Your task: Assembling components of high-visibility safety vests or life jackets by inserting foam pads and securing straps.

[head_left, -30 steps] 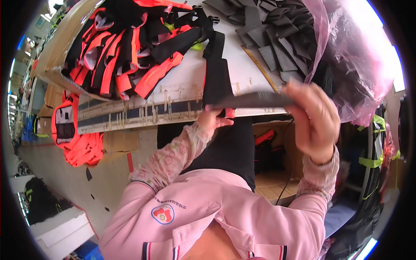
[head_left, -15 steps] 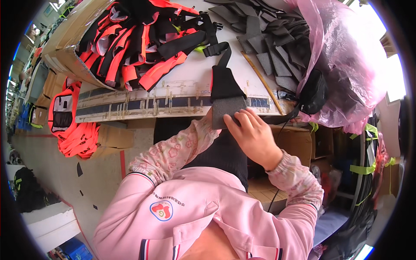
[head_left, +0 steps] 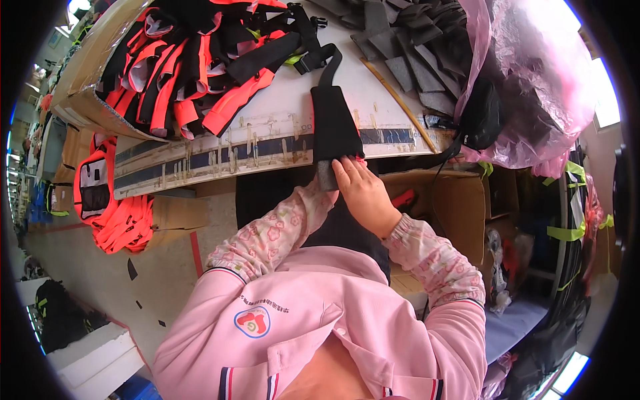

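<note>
Fingers (head_left: 351, 173) on foam (head_left: 325, 175), lettered pink shirt (head_left: 300, 293)

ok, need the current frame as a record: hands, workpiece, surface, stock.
left hand: mostly hidden behind the flat grey foam pad
right hand: fingers at the pad and the near end of the wide black fabric strap
pad: sticks out from the strap's near end; depth inside, if any, cannot tell
surface: white tabletop, dark band near its edge
stock, left: heap of black and orange fabric straps
stock, right: pile of grey foam pieces; translucent pink plastic bag
between: thin yellow stick
</note>
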`<state>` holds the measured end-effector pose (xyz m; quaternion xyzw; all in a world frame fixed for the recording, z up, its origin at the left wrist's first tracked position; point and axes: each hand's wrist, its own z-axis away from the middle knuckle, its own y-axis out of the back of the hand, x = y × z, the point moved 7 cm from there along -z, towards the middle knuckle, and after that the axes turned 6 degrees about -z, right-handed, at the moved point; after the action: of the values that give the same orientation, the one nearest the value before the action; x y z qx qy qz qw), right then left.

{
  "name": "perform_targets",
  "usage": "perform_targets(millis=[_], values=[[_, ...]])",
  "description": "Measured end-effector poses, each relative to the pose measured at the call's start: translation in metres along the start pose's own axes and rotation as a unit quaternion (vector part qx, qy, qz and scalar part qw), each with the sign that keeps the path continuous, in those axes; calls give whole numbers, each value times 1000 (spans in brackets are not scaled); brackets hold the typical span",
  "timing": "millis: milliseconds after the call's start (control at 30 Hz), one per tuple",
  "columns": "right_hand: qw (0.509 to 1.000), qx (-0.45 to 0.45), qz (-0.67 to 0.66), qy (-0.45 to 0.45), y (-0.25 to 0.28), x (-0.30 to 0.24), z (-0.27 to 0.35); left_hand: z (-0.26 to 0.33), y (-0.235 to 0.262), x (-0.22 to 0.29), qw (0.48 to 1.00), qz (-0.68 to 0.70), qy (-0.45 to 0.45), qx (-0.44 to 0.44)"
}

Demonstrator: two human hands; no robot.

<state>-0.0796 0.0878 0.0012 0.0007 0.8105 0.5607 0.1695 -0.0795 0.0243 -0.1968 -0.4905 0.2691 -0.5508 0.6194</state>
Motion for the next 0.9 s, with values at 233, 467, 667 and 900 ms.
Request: perform_targets(millis=[233, 467, 667, 900], values=[[989, -90, 107, -38, -58, 52, -5, 7, 8, -12, 900, -435, -2, 29], [990, -124, 1, -65, -63, 6, -1, -14, 64, 7, 836, -518, -165, -79], [986, -65, -81, -130, -104, 24, 17, -5, 61, 9, 578, -780, -216, -99], [978, -76, -91, -171, -117, 49, -2, -4, 26, 18, 796, -576, -142, -117]])
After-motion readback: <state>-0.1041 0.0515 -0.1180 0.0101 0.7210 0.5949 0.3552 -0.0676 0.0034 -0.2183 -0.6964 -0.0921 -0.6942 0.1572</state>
